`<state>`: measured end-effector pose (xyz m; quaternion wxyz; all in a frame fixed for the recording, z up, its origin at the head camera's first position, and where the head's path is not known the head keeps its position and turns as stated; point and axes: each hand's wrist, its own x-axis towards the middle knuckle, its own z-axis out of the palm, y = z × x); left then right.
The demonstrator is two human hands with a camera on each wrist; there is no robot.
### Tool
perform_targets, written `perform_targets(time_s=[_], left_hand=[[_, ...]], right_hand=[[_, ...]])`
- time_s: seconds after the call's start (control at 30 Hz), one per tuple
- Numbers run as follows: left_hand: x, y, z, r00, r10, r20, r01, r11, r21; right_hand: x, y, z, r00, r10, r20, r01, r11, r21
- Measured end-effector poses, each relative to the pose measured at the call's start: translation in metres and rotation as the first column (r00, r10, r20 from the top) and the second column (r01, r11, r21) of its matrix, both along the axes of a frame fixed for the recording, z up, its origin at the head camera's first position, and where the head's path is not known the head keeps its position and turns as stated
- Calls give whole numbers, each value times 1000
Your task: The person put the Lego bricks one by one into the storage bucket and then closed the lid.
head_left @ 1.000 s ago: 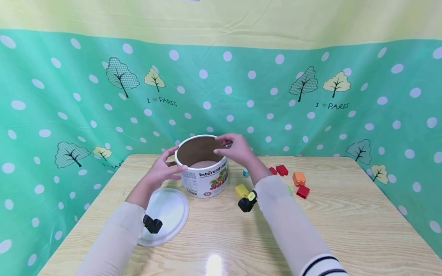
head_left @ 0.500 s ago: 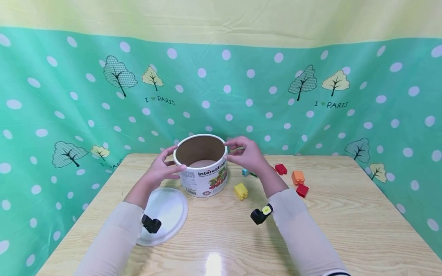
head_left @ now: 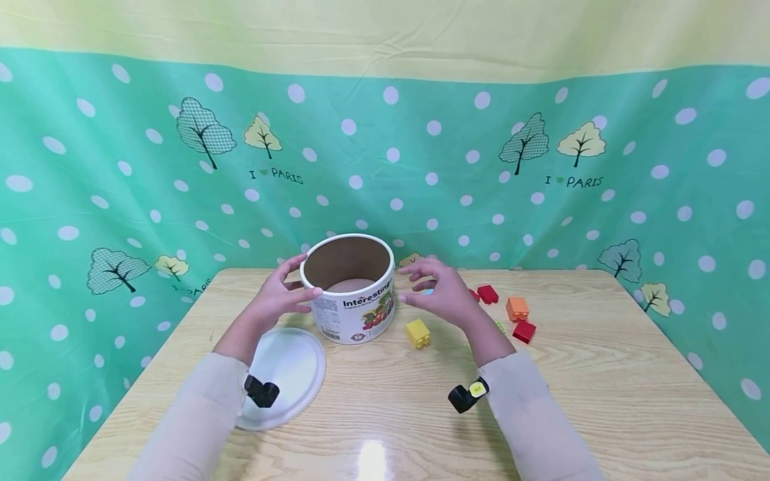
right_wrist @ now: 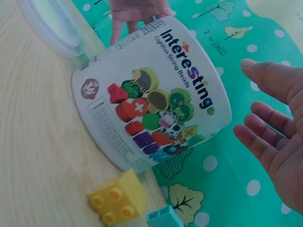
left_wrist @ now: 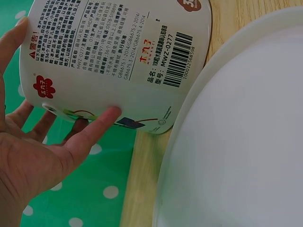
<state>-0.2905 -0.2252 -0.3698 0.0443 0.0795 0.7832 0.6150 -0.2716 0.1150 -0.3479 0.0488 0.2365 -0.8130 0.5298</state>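
Note:
A white cardboard bucket [head_left: 355, 321] printed "Interesting" and pictures of toy pieces stands upright on the table, its top uncovered and its brown inner wall showing. My left hand [head_left: 278, 294] rests against its left side, fingers spread. In the left wrist view the thumb lies along the printed wall, near the barcode label [left_wrist: 177, 59]. To the right of the bucket my right hand [head_left: 442, 290] hovers with bent, parted fingers and holds nothing. The right wrist view shows a gap between this hand [right_wrist: 284, 137] and the bucket's rim.
A round white lid [head_left: 291, 371] lies flat beside the bucket, partly under my left forearm. A yellow block [head_left: 418, 333] sits front right of the bucket. Further right are an orange block [head_left: 517, 308] and red blocks [head_left: 524, 331]. A patterned green curtain [head_left: 385, 187] hangs behind the table.
My right hand has left the bucket's rim, moving right and down to hang beside it. My left hand keeps its place on the bucket.

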Motion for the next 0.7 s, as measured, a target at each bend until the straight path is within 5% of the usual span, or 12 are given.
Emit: perform_targets(time_s=[0.7], left_hand=[[1,1,0,1000,-2,0,2,1000,7]], right_hand=[[10,21,-44,995,12,99,-17,998,54]])
